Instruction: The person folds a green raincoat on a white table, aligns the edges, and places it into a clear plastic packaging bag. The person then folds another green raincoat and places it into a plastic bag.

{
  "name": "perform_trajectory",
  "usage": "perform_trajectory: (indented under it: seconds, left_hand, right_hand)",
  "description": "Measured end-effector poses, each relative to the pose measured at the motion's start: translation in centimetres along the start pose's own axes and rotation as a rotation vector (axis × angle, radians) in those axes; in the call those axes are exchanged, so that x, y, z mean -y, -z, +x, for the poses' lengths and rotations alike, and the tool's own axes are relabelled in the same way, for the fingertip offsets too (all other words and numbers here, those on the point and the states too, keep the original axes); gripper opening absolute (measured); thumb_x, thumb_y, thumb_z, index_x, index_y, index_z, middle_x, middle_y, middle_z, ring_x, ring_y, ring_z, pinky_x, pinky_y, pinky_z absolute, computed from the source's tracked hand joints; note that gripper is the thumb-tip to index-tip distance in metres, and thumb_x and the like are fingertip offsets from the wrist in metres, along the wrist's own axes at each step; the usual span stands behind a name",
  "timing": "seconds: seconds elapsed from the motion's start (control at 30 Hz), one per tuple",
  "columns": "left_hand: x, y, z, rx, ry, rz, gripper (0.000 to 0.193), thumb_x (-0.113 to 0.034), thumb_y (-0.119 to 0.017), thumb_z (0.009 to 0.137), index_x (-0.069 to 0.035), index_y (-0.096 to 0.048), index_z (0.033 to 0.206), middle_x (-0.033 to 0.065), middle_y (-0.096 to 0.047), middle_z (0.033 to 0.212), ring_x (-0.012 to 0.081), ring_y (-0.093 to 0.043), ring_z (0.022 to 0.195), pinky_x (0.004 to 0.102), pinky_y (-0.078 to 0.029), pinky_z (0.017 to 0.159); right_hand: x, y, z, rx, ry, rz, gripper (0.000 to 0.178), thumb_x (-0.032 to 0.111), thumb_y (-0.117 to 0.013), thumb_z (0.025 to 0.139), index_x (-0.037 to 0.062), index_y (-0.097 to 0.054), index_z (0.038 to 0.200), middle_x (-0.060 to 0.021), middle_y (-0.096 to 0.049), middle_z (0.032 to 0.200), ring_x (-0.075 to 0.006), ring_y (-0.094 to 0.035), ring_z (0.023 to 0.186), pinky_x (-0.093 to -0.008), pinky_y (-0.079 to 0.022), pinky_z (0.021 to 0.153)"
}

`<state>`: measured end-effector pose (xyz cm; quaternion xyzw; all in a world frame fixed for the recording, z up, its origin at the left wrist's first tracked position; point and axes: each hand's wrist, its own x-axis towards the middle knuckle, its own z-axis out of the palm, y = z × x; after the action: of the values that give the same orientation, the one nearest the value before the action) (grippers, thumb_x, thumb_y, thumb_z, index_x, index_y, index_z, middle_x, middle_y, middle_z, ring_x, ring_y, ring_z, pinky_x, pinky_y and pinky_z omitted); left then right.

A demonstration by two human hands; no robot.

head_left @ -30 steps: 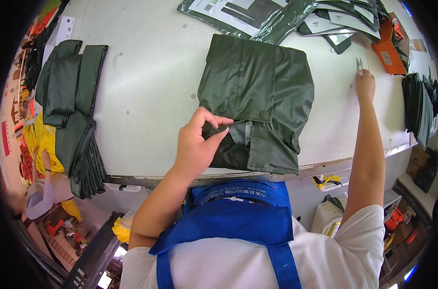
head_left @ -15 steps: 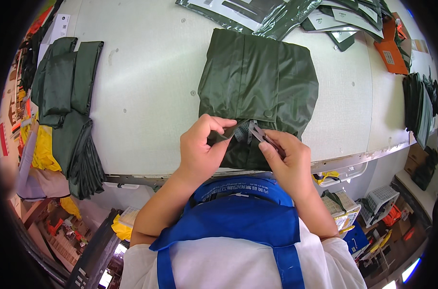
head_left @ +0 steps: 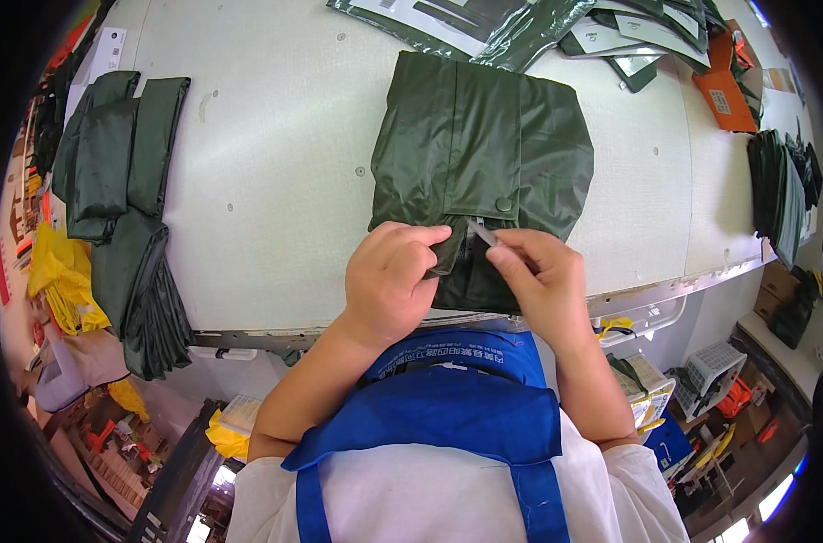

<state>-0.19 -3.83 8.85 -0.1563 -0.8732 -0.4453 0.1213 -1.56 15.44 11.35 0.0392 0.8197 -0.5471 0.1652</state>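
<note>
Both hands are down at the near edge of the counter (head_left: 275, 172), working the same spot. The left hand (head_left: 389, 281) is curled tight, thumb and fingers pinching a fold of the dark green garment (head_left: 479, 149) at its lower hem. Right beside it, almost knuckle to knuckle, the right hand (head_left: 538, 276) grips a small slim metal tool (head_left: 482, 233) between thumb and forefinger, its tip angled up and to the left into the cloth just above the left hand's fingertips. What kind of tool it is, too small to tell.

The garment lies folded flat, stretching away from both hands toward the far side of the counter, its near edge under the fingers. A round snap button (head_left: 503, 204) sits just above the right hand.

Well off to the left of the left hand, a pile of dark green folded pieces (head_left: 113, 172) drapes over the counter's edge. Beyond the garment, past the right hand, lie clear-wrapped packets (head_left: 520, 23), and further right an orange pouch (head_left: 723, 77). Below the hands, a blue apron (head_left: 447, 407) over a white shirt.
</note>
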Motion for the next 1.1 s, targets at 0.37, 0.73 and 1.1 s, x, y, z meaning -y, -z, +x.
perform_trajectory:
  seconds: [0.37,0.73,1.1]
  left_hand:
    - [-1.2,0.7,-0.2,0.007,-0.051,0.106,0.031,0.01,-0.069,0.055,-0.005,-0.057,0.08,0.009,-0.06,0.082,0.026,-0.056,0.068,0.0344,-0.045,0.055]
    - [-1.3,1.1,-1.3,0.015,-0.068,0.066,0.034,0.011,-0.062,0.051,-0.003,-0.061,0.082,0.0094,-0.054,0.077,0.0251,-0.053,0.064,0.033,-0.039,0.051]
    - [-0.9,2.9,-3.3,0.063,0.319,0.255,0.032,0.003,-0.068,0.068,-0.004,-0.058,0.098,0.0121,-0.057,0.096,0.0295,-0.056,0.088,0.0371,-0.047,0.075]
  right_hand:
    - [0.1,2.0,0.6,-0.062,0.067,-0.084,0.026,0.011,-0.074,0.079,-0.0002,-0.068,0.101,-0.011,-0.064,0.079,-0.016,-0.058,0.066,-0.0286,-0.047,0.059]
    - [0.5,0.9,0.3,0.037,0.059,-0.13,0.025,0.014,-0.074,0.08,-0.0006,-0.067,0.1,-0.0116,-0.062,0.076,-0.0183,-0.058,0.066,-0.0304,-0.046,0.059]
    - [-6.4,6.2,2.6,-0.462,-0.115,-0.24,0.03,0.013,-0.065,0.089,-0.0024,-0.061,0.114,-0.007,-0.062,0.084,-0.0118,-0.054,0.073,-0.0272,-0.046,0.067]
